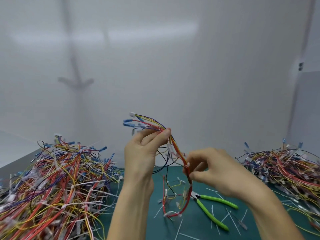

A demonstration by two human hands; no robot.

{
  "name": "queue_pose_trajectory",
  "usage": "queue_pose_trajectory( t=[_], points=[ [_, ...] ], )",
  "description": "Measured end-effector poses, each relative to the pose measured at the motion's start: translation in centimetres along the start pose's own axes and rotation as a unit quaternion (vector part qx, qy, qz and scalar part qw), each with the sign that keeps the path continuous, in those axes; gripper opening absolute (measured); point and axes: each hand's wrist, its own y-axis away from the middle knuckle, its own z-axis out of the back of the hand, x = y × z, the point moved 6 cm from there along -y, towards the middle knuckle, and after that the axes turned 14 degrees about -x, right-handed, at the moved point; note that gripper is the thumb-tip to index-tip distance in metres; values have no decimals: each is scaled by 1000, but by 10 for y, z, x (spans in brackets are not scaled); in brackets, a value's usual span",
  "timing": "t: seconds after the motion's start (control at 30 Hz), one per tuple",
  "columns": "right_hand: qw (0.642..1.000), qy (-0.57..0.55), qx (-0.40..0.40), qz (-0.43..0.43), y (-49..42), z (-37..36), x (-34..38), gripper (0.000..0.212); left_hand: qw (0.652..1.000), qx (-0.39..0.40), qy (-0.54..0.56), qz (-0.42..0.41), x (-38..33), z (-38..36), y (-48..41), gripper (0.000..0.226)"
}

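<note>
A wire harness of red, yellow, blue and black wires with white cable ties hangs in front of me above the green mat. My left hand pinches its upper part, where the wires fan out to blue terminals and a white connector. Lower down, my right hand pinches the red bundle near a white tie. The harness's lower loop touches the mat.
Green-handled cutters lie on the green cutting mat under my right hand, among cut white tie ends. A big pile of tied harnesses fills the left side, another pile the right. A white wall stands behind.
</note>
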Motion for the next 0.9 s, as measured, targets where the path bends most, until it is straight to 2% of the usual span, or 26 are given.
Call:
queue_pose_trajectory(
  t=[0.07, 0.17, 0.23, 0.37, 0.43, 0.53, 0.63, 0.77, 0.9],
  points=[
    [998, 24, -58, -1, -2, 10, -1, 29, 1000, 22, -3, -19, -3, -4, 2, 34],
    [985, -79, -151, -5, -3, 26, 5, 22, 996, 64, -15, -54, -9, -9, 8, 15],
    [973, -158, -169, 12, -2, 30, 14, 11, 992, 87, -41, -86, -14, -11, 11, 12],
    [962, -192, -192, 36, 1, 27, 23, 8, 960, 133, -160, -188, -22, -19, 18, 13],
    [949, -229, -216, 25, -1, 27, 21, 4, 946, 159, -182, -216, -25, -23, 22, 19],
    [926, -293, -239, 5, -2, 31, 16, 15, 956, 159, -148, -195, -27, -22, 24, 19],
    [897, -353, -264, -22, 0, 38, 11, 15, 975, 90, -110, -171, -29, -12, 16, 7],
    [858, -428, -279, -49, 0, 42, 9, 12, 982, 26, -131, -136, -24, 6, 2, 5],
    [839, -462, -278, -71, -1, 40, 6, 12, 970, 94, -213, -75, -9, 11, -3, 19]
  ],
)
